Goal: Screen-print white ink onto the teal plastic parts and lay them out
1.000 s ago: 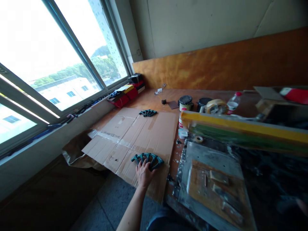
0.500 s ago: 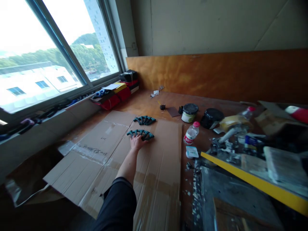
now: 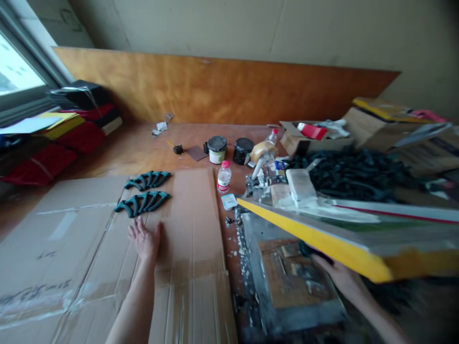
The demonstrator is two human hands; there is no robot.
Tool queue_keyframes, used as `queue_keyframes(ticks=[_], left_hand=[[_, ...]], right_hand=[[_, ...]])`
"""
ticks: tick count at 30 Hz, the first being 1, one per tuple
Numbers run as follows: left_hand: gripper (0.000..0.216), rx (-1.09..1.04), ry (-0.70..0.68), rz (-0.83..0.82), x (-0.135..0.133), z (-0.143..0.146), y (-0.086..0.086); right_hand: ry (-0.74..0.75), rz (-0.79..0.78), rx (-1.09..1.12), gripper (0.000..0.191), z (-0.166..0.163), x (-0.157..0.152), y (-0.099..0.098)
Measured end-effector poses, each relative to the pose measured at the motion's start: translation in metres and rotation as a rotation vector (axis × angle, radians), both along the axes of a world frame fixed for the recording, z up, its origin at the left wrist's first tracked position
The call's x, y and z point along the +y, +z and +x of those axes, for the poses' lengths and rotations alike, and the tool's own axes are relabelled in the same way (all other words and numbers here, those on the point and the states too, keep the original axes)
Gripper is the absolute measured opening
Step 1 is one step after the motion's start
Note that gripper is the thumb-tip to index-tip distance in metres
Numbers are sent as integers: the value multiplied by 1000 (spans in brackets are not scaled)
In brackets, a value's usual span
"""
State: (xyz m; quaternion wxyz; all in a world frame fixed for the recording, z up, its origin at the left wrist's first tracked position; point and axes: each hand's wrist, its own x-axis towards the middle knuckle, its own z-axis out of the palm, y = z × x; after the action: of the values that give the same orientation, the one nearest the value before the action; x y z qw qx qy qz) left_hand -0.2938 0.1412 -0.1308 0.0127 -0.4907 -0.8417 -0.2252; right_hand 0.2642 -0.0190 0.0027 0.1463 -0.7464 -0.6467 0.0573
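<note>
My left hand lies over the cardboard sheet with its fingers spread and nothing in them. Just beyond its fingertips is a dark green, curved openwork piece. A similar green piece rests behind it, roughly parallel. On the right, my right hand reaches beneath a yellow-edged board. Its fingers close on a dark green piece, partly hidden and blurred. Below that piece is a brown wooden block on a grey plate.
A bottle with a red cap stands by the cardboard's right edge, near a small white-and-blue box. Behind are two jars, one labelled, one black. Dark green pieces form a heap at right. Red boxes sit at left.
The view has swung right. My left hand has let go of the nearer green piece and drawn back from it. My right hand has come into view with a dark green piece.
</note>
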Motion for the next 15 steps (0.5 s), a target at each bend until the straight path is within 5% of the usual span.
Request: queue_keyframes(ticks=[5, 9, 12, 15], left_hand=[[78, -49, -34, 83, -80, 39, -5], [73, -209, 96, 66, -135, 76, 3], [64, -330, 133, 73, -167, 114, 18], [56, -452, 93, 153, -180, 161, 50]], right_hand=[[398, -77, 211, 33, -13, -4, -23], [599, -19, 181, 45, -13, -6, -32], [709, 18, 131, 48, -3, -3, -38], [762, 49, 66, 44, 7, 4, -40]])
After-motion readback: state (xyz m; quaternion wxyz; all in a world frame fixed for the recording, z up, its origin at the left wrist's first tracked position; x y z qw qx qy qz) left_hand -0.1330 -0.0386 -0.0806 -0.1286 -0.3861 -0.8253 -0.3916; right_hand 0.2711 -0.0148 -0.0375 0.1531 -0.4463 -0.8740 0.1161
